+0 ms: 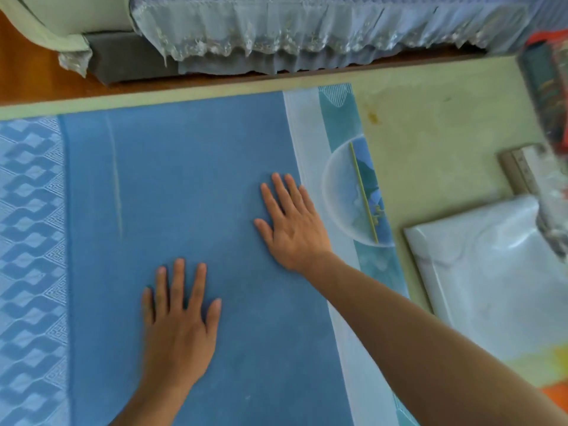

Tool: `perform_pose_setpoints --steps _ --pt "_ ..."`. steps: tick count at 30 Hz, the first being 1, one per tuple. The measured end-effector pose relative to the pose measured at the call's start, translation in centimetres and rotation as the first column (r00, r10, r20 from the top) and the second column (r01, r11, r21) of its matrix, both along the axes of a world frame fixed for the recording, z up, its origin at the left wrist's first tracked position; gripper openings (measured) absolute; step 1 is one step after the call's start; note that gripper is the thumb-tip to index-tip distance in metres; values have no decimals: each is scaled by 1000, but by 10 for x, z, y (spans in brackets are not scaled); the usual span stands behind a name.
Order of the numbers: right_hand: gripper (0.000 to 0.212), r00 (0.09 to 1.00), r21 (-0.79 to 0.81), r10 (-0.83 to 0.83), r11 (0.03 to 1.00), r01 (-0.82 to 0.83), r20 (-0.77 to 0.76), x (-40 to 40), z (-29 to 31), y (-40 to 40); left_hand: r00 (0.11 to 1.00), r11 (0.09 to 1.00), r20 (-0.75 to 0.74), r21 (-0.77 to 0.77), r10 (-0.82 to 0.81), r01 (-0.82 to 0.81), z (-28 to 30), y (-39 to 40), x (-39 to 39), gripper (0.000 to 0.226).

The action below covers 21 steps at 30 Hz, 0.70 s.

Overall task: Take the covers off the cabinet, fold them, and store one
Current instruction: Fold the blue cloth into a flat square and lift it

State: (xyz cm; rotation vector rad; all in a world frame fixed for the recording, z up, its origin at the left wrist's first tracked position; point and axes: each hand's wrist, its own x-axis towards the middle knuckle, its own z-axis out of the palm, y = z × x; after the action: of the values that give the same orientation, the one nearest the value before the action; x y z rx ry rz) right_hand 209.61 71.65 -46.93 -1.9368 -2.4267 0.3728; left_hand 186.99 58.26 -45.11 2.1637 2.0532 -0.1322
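Right hand (295, 229) and left hand (178, 327), fingers straight, flat on blue cover (184, 179), gripping nothing

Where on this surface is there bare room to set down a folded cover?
Bare yellowish top lies between the blue cover's patterned edge and the ruler, above the white plastic packet. Both hands, left and right, press flat on the cover. The right edge is crowded.

The flat blue cloth cover (190, 186) looks matt and smooth with a woven, slightly shiny diamond-pattern border, lying on a pale yellowish cabinet top (430, 124) of dull, stained finish, beside a glossy clear plastic-wrapped white package (491, 281), beyond which hangs sheer, shimmering pale blue lace-edged fabric (307, 29).
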Motion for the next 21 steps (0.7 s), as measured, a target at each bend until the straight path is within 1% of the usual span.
perform_pose_setpoints --steps 1,3,6,8,9,11,12,13,14,16,17,19,21 --pt "67 1000 16 -18 1000 18 4 18 -2 0 1000 1000 -10 -11 6 -6 -4 -7 -4 68" --pt "66 993 59 -112 992 110 29 65 -7 1 1000 1000 -10 -12 5 -5 -9 -6 -9 69" --pt "69 976 32 -190 982 188 106 128 -5 0 1000 999 7 -34 8 -8 -10 -5 -6 69" --pt "70 966 53 -226 974 221 126 129 2 -5 1000 1000 14 -26 5 -5 -11 -4 -4 70" --pt "69 967 81 -231 971 224 104 118 5 -14 1000 1000 19 -23 10 -10 -11 -4 -3 70" --pt "66 990 124 -142 983 138 24 92 5 -62 999 1000 31 -5 20 -20 -11 -5 -4 69" --pt "65 996 94 -92 991 91 9 84 3 -100 999 1000 32 7 21 -21 -12 -6 -5 69" --pt "65 997 59 -80 995 79 14 84 4 -140 999 1000 34 13 24 -25 -14 -8 -6 69" --pt "64 994 45 -106 993 105 27 93 5 -174 999 999 32 13 29 -30 -15 -9 -8 69" --pt "65 977 66 -207 977 203 48 124 5 -219 999 1000 21 11 27 -27 -19 -9 -8 68" --pt "66 972 61 -220 975 216 86 138 5 -231 1000 1000 15 16 24 -24 -20 -7 -7 68" --pt "68 964 29 -195 981 194 178 155 11 -247 999 999 -5 -21 36 -36 -18 -3 -4 66" --pt "68 952 46 -228 974 224 205 147 21 -261 994 992 -35 -69 99 -101 -9 -8 -1 68"
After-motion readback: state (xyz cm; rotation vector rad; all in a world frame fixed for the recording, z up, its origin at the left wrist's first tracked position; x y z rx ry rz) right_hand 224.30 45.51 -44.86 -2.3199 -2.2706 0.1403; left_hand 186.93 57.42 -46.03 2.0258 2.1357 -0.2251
